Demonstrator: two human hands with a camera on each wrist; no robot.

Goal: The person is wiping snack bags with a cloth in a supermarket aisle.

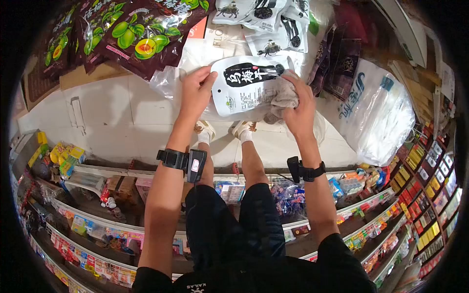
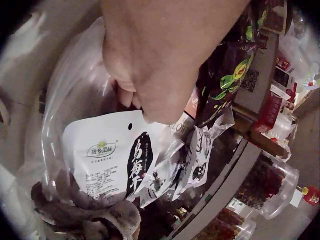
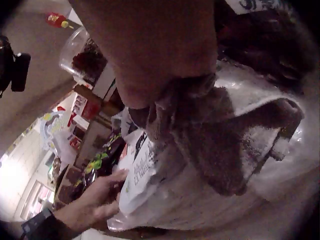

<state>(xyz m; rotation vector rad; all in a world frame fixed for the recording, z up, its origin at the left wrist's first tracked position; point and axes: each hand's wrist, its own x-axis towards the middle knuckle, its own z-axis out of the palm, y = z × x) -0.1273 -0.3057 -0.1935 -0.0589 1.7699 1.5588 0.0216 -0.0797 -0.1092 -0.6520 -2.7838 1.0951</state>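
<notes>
A white pouch with a black label (image 1: 249, 85) is held between both hands, its printed side up. The left hand (image 1: 196, 93) pinches the pouch's left end between thumb and fingers. At the other end the right hand (image 1: 300, 105) grips a grey cloth (image 1: 284, 95) together with the pouch's edge. In the right wrist view the cloth (image 3: 215, 145) hangs from the right hand in folds. The left wrist view shows the pouch (image 2: 107, 155) below the left hand (image 2: 155, 75), with the cloth (image 2: 95, 220) against its far end.
More white pouches (image 1: 278, 36) lie beyond the hands in clear plastic. Dark packs with green fruit (image 1: 146, 36) are at the upper left, dark purple packs (image 1: 344, 63) to the right. A bundle of plastic bags (image 1: 376, 112) lies at the right. Shelves of goods (image 1: 97, 229) curve behind the person's legs.
</notes>
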